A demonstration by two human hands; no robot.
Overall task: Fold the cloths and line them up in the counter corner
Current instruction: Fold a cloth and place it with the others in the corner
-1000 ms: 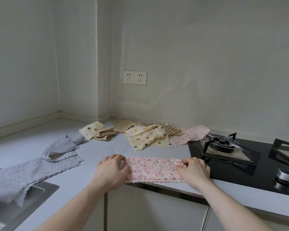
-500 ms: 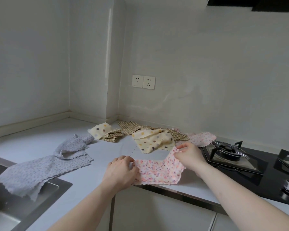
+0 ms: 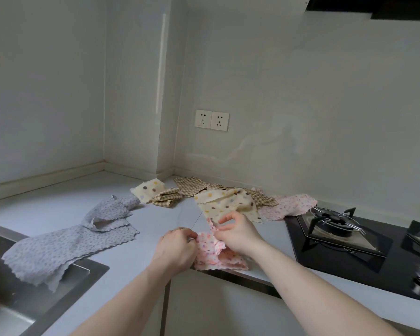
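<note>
- Folding the pink dotted cloth (image 3: 212, 253) in half along its length is the step in hand, by my reading: it lies at the front edge of the counter (image 3: 165, 219), doubled over itself between the two hands.
- The right hand (image 3: 238, 235) pinches the cloth's free end between thumb and fingertips, raised just above the layers below, the other fingers loosely curled.
- The left hand (image 3: 177, 248) grips the opposite end, its fingers curled round the fabric and holding it down against the counter.
- The next move, I judge, calls for laying the raised end squarely onto the end under the left hand, matching the scalloped edges, then pressing the fold flat; after that the bundle has to go to the corner.
- The cloth looks thin and limp, pale pink with small coloured dots and a wavy hem, and its layers sit unevenly for now.
- The rest of the job is untouched: a grey cloth (image 3: 66, 248) trails over the sink (image 3: 58, 294) rim, and cream dotted cloths (image 3: 228, 206), checked cloths (image 3: 167, 197) and another pink cloth (image 3: 291, 207) lie rumpled near the wall, just beside the hob (image 3: 344, 248).
</note>
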